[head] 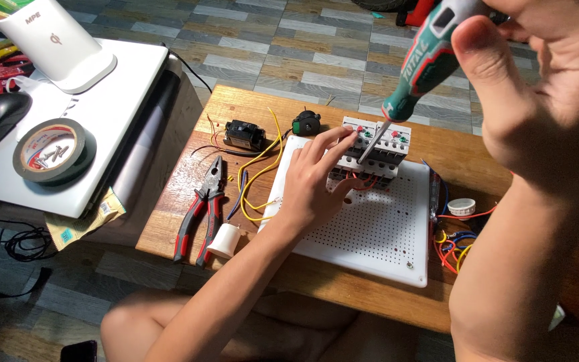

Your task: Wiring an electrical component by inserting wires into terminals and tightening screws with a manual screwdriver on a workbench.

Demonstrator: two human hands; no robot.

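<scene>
My right hand (537, 87) is wrapped around the green-handled screwdriver (418, 64), its tip on the white relay block (376, 144) at the back edge of the perforated panel (370, 228) on the table (189, 167). My left hand (316, 181) pins the block with fingers spread; I'd seat the tip squarely, keep the shaft in line with the screw, and press while turning.

screwdriver (418, 64): handle top cut off by the upper edge; grip partly covered by the right hand (537, 87).
right hand: fingers run past the top and right edges.
relay block (373, 151): left part hidden under the left hand (316, 181); terminal the tip meets too small to tell.
white perforated board (376, 228): left portion covered by the left hand.
tape roll (53, 151): small bits inside too small to identify.
wire bundle (452, 248): right side hidden behind the right forearm.
</scene>
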